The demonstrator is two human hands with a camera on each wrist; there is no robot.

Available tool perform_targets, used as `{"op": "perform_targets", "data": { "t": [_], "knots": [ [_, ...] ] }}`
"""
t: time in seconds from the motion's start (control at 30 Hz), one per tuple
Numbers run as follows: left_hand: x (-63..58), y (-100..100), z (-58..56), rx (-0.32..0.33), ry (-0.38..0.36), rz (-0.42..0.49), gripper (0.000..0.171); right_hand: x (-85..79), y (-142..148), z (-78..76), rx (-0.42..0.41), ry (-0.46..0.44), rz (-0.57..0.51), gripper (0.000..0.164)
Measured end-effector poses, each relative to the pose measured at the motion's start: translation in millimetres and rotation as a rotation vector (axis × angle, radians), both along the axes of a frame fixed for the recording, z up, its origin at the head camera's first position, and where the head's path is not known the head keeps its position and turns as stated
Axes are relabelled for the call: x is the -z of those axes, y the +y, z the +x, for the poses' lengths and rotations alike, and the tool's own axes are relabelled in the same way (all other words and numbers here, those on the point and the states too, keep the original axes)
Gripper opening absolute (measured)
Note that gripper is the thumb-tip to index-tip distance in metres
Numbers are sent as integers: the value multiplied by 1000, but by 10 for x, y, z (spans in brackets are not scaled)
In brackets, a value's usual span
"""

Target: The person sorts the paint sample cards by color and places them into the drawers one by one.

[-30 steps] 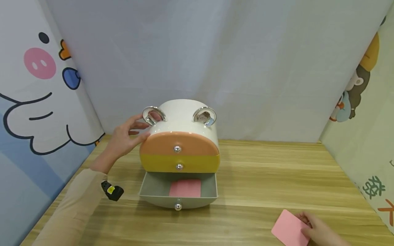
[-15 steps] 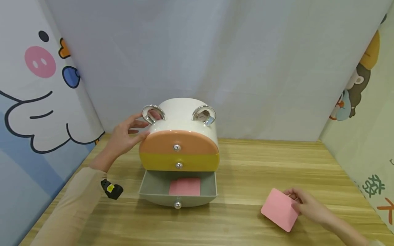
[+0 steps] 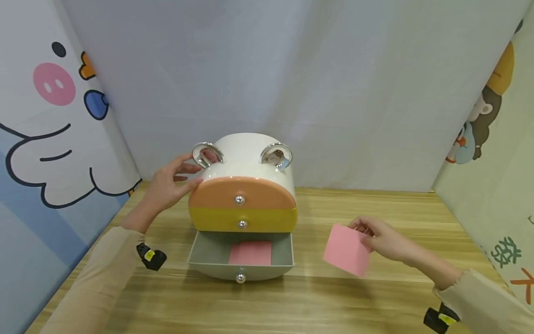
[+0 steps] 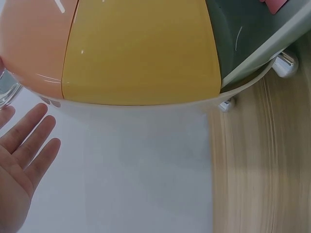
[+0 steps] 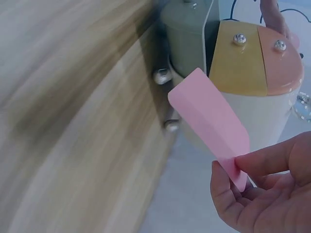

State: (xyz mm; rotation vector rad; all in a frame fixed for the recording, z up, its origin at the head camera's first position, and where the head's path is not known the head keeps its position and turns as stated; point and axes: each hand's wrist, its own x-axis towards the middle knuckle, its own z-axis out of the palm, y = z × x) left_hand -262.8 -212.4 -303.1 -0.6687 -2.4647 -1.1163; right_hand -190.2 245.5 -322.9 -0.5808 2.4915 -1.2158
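Note:
A small rounded drawer box [image 3: 246,162] with a white shell, silver ear-like rings, an orange drawer [image 3: 217,195] and a yellow drawer [image 3: 217,220] stands on the table. Its bottom grey-green drawer [image 3: 199,253] is pulled out, and pink cards or a pink card [image 3: 250,254] lie inside. My left hand [image 3: 167,188] touches the box's upper left side with thumb and fingers loosely extended; the left wrist view has those fingers [image 4: 36,141] spread. To the right of the box, my right hand [image 3: 385,239] pinches a pink card [image 3: 346,250], tilted and above the table.
The wood-grain table [image 3: 400,208] extends to both sides of the box. A pale curtain [image 3: 359,93] hangs behind it. Printed cartoon panels [image 3: 37,139] stand at left and right. The open drawer's silver knob [image 3: 240,278] juts toward the front.
My right hand has moved up and left with the pink card, rising off the table toward the box. The left hand and the drawer box have stayed in place.

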Motion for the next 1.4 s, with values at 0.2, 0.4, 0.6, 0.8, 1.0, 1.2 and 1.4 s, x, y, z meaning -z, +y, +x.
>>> {"op": "perform_targets", "data": {
  "t": [0.2,0.4,0.6,0.8,1.0,1.2,1.4],
  "knots": [
    [2,-7,1,1,-1,6,55,-110,-308,-107,-10,57,43,24],
    [3,-12,-3,2,5,1,55,-137,-635,-212,-94,156,18,25],
    [6,-5,-5,2,10,0,55,-97,-872,-265,-141,239,0,27],
    [8,0,0,10,12,9,55,10,-1015,-293,-152,283,-80,28],
    [12,-1,1,3,4,10,55,98,-1126,-285,-114,282,-139,27],
    [19,-2,-4,1,-5,11,55,262,-1206,-222,-79,303,-155,24],
    [18,6,5,11,-3,25,57,414,-1278,-184,-148,311,-124,25]
  ]
}}
